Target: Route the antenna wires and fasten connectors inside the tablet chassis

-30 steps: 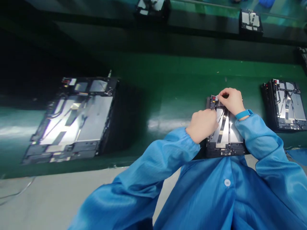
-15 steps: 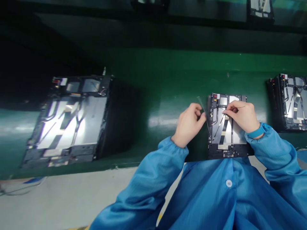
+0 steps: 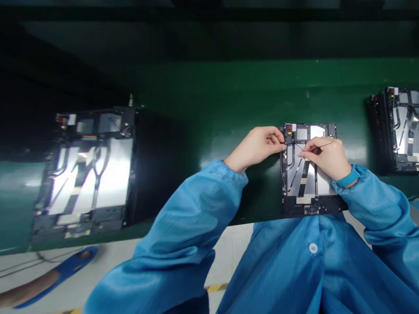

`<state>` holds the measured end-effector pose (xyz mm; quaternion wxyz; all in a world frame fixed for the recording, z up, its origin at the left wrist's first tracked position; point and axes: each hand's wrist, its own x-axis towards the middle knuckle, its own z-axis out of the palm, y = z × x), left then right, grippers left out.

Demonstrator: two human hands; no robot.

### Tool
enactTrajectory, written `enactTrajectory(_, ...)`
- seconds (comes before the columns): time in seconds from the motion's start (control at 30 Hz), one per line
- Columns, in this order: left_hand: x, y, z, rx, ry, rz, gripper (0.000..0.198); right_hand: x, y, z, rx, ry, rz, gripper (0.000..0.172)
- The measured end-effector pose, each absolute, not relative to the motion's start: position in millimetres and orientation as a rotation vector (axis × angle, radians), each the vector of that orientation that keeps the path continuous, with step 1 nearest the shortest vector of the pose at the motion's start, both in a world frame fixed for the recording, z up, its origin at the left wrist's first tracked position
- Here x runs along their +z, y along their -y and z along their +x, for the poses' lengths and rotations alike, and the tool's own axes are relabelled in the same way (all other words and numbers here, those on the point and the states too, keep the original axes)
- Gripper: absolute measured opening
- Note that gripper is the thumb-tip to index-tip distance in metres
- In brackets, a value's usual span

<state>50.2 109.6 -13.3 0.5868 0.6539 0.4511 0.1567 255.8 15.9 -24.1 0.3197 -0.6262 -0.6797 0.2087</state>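
Observation:
An open tablet (image 3: 307,183) with its back off lies on the green belt (image 3: 229,96) right in front of me, silver plate and black ribbon cables showing. My left hand (image 3: 258,146) is curled, its fingertips closed against the tablet's upper left edge. My right hand (image 3: 325,155) rests on the upper part of the silver plate. Its thumb and forefinger are pinched together on something thin that I cannot make out. A fine dark line arcs over its knuckles. Both arms are in blue sleeves, and a blue band sits on the right wrist.
A second open tablet (image 3: 88,170) lies on the belt at the left, blurred. A third one (image 3: 399,128) is at the right edge. Below the belt runs a pale surface, with a blue object (image 3: 65,268) at the bottom left.
My left hand held a thin clear strip beside the tablet; it has moved right onto the tablet's upper left edge and the strip is out of sight. My right hand stays pinched.

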Motion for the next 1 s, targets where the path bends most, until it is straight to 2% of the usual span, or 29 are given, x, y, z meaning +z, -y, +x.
enactTrajectory(0.37,-9.3,-100.5,60.2,0.364,-1.216,1.354,0.012,-18.8,-16.0,260.8,0.565,1.816,-1.631,0.019)
enactTrajectory(0.6,7.9,-121.8,67.6,0.159,-1.177,1.975,0.006,-19.0,-20.3,274.1,0.591,1.933,-1.597,0.013)
enactTrajectory(0.87,21.8,-149.3,91.5,-0.193,-0.904,2.457,0.018,-21.6,-23.9,278.6,0.690,1.935,-1.558,0.010)
enactTrajectory(1.0,28.8,-141.8,101.8,-0.145,-0.900,2.444,0.030,-18.7,-24.3,281.2,0.687,1.934,-1.553,0.010)
